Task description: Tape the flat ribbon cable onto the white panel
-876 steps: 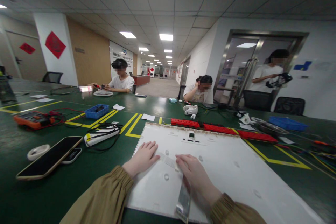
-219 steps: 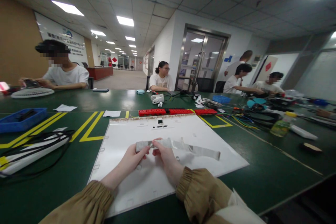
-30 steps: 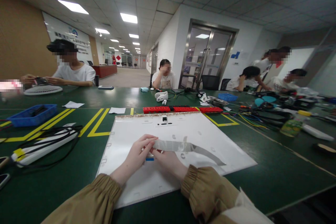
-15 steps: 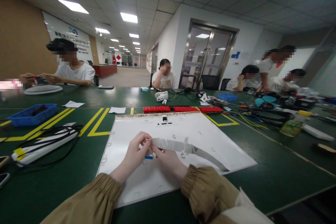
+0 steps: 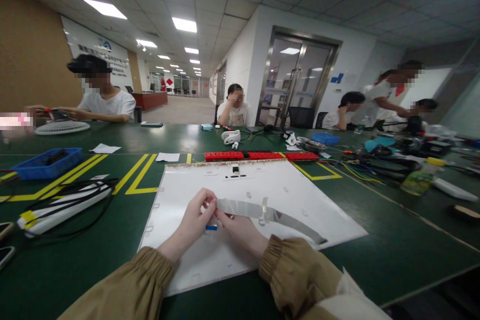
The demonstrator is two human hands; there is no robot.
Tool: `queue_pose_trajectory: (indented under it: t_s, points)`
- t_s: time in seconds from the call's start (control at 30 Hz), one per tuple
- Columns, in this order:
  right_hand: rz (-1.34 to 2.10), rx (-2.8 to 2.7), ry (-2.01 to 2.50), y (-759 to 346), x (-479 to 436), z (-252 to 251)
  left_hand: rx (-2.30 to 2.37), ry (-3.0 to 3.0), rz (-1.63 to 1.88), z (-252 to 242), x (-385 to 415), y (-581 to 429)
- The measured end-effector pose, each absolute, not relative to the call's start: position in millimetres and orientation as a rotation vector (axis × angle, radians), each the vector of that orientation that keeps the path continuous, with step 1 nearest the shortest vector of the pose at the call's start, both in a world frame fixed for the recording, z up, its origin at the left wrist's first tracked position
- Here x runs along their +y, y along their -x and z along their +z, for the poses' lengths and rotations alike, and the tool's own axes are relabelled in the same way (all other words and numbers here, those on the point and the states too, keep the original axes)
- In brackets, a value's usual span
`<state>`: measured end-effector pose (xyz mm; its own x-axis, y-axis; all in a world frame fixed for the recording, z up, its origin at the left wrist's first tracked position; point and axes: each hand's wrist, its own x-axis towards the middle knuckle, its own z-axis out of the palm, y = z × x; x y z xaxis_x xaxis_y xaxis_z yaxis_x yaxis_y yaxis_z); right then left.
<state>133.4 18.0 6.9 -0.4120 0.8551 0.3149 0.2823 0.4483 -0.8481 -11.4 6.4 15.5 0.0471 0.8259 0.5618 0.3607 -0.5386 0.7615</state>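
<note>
A long grey flat ribbon cable (image 5: 243, 208) with small print along it curves from my fingers to the right, its far end near the panel's right part. A piece of clear tape seems to cross it midway. My left hand (image 5: 198, 215) pinches the cable's near end between thumb and fingers. Close beside it, my right hand (image 5: 240, 230) also has its fingertips closed on that end. A blue tab (image 5: 211, 228) shows just below the fingertips. Underneath both hands lies a large white panel (image 5: 187, 255) with small slots and raised marks. My fingers partly hide the cable's end.
Red bars (image 5: 225, 156) lie along the panel's far edge. To the left are a white power strip (image 5: 67, 207) with black cord and a blue tray (image 5: 48, 162). A bottle (image 5: 422, 177) and tangled wires stand right. Several people sit around the green table (image 5: 360, 200).
My hands have barely moved; the cable and its blue tab have shifted slightly. At the far right, a standing person now reaches an arm forward.
</note>
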Motion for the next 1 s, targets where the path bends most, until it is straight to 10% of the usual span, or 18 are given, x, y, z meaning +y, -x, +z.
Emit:
queue_pose_trajectory:
  t_s: [1.0]
  points:
    - [0.849,-1.982,0.947,-132.9,16.6,8.5,1.190,-1.806,1.441,15.1,4.7,13.0]
